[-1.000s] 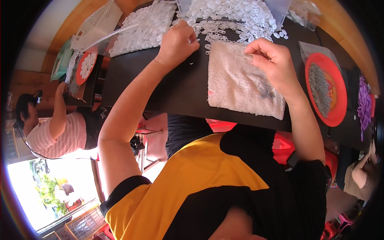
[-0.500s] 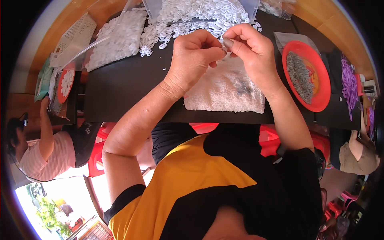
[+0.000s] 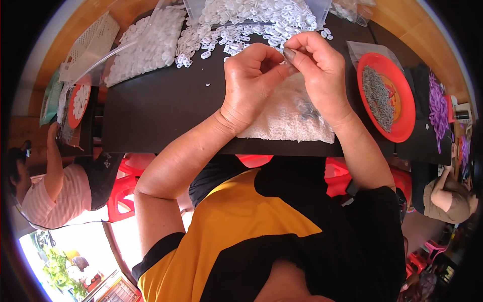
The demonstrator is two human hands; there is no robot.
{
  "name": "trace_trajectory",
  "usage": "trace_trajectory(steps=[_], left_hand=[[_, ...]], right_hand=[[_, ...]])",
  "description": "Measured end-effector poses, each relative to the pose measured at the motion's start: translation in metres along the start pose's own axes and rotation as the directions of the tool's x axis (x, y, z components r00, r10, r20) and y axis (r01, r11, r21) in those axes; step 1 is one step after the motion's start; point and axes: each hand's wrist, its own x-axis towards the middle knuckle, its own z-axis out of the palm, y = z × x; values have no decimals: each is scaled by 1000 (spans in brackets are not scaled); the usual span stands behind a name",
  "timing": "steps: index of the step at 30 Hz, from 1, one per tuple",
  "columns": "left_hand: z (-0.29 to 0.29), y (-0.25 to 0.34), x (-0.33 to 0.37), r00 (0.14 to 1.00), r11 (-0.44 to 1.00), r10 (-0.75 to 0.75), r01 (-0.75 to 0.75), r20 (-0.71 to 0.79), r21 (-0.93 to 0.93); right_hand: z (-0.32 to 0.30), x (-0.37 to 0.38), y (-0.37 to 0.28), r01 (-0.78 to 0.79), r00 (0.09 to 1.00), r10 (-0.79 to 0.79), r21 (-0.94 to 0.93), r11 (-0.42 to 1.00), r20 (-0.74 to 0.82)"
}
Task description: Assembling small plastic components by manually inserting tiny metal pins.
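Observation:
Above the pale towel (image 3: pixel 282 121), my left hand (image 3: pixel 254 83) and my right hand (image 3: pixel 319 68) meet fingertip to fingertip. Both are closed in a pinch on a tiny white plastic piece, mostly covered by the fingers, so its exact shape cannot be made out. Just beyond the hands lies a spread of loose white oval plastic pieces with holes (image 3: pixel 221 38), spilling from a clear bin (image 3: pixel 324 12). Right of my right hand is a red plate (image 3: pixel 405 113) bearing a heap of small grey metal parts that look like springs (image 3: pixel 377 98).
A clear bag of white pieces (image 3: pixel 143 45) lies at the back left of the dark table (image 3: pixel 156 113). Purple strips (image 3: pixel 438 110) hang at the far right. One co-worker (image 3: pixel 58 186) sits at the left, another (image 3: pixel 448 199) at the right. Red stools (image 3: pixel 121 199) stand below.
My left hand has shifted slightly right and nearer, its fingers more tucked against the right hand's fingertips. My right hand has barely moved.

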Motion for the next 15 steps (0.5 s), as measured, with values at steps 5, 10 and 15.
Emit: trace_trajectory(steps=[5,10,15], left_hand=[[-7,0,5,1000,981,24,-26,13,191],[-16,3,14,921,889,-378,389,93,-240],[-22,-2,20,873,728,-468,470,140,-499]], right_hand=[[4,-2,2,-49,999,49,21,999,15],[4,-2,-2,-140,989,136,74,987,56],[-2,1,4,-27,999,30,-86,996,34]])
